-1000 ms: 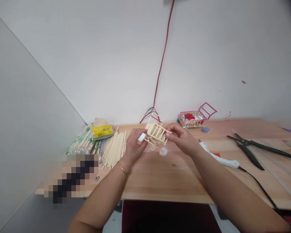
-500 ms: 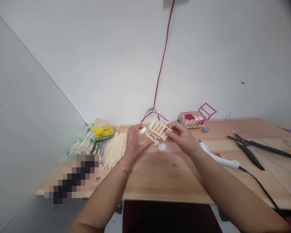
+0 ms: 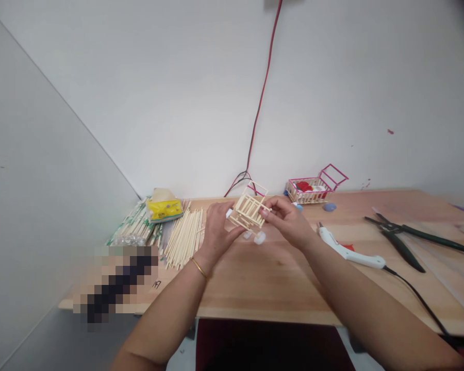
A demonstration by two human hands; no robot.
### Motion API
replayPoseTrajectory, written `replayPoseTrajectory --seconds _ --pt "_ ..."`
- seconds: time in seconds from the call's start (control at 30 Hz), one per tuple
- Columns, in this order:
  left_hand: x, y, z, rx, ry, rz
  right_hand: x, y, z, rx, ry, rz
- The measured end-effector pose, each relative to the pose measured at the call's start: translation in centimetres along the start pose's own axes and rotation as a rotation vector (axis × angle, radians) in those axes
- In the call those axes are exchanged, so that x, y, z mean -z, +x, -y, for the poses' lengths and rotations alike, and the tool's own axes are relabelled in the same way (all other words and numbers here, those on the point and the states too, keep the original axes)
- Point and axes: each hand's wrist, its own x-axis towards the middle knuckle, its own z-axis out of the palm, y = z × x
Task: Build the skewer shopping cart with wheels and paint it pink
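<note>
Both hands hold a small cart made of pale wooden sticks [image 3: 249, 210] just above the wooden table [image 3: 270, 283]. My left hand [image 3: 216, 232], with a gold bangle on the wrist, grips the cart's left side. My right hand [image 3: 288, 219] pinches its right side with fingers closed. White bottle-cap wheels [image 3: 259, 237] hang under the cart. A pink-edged frame rises at the cart's far end.
A pile of loose wooden sticks [image 3: 183, 234] and wrapped chopsticks lie at the left, with a yellow tissue pack [image 3: 163, 207]. A pink stick cart [image 3: 313, 186] stands by the wall. A white glue gun [image 3: 350, 251] and black pliers [image 3: 402, 239] lie right. Red and black wires run down the wall.
The cart has been turned and lowered slightly between my hands; my left fingers have closed back onto its left side after opening half a second ago.
</note>
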Motion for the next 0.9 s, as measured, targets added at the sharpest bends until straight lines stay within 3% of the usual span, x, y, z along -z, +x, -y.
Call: replayPoseTrajectory --seconds 0.6,0.9 --pt "-0.01 0.19 -0.70 0.022 -0.048 0.087 0.15 0.21 -0.29 0.039 -0.012 0.040" --pt "-0.28 0.04 -0.39 0.106 0.016 0.157 -0.22 0.11 -0.37 0.088 -0.154 0.051"
